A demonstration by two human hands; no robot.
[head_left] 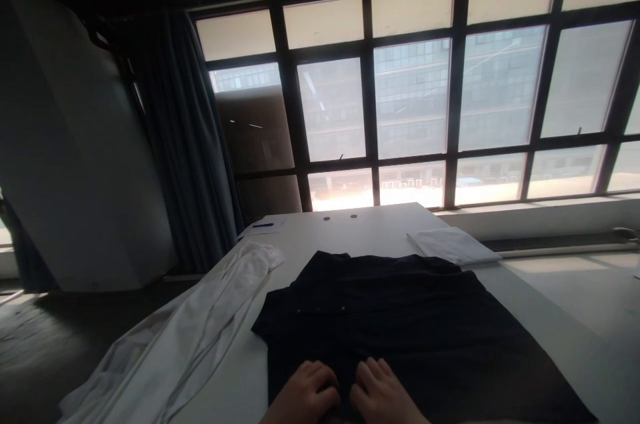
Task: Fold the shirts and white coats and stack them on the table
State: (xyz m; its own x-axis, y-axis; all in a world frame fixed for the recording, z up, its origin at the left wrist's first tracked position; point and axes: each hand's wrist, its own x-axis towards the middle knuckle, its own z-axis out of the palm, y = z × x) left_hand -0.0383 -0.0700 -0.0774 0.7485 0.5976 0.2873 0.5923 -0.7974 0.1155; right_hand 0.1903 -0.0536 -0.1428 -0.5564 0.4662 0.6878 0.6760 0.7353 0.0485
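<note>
Head view shows the left hand [311, 392] and right hand [379, 392] close together, fingers curled, at the near part of a dark garment [395, 327]; whether they pinch its fabric, I cannot tell. It lies spread on the white surface [310, 231], with a rumpled white cloth [210, 324] to its left and a folded white cloth [453, 245] by its far right corner.

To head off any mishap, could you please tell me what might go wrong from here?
The white garment lies loosely along the left edge of the table, so a knock might send it off. The dark shirt, under the left hand and right hand, nearly reaches the folded white cloth, so shifting it could rumple that.
</note>
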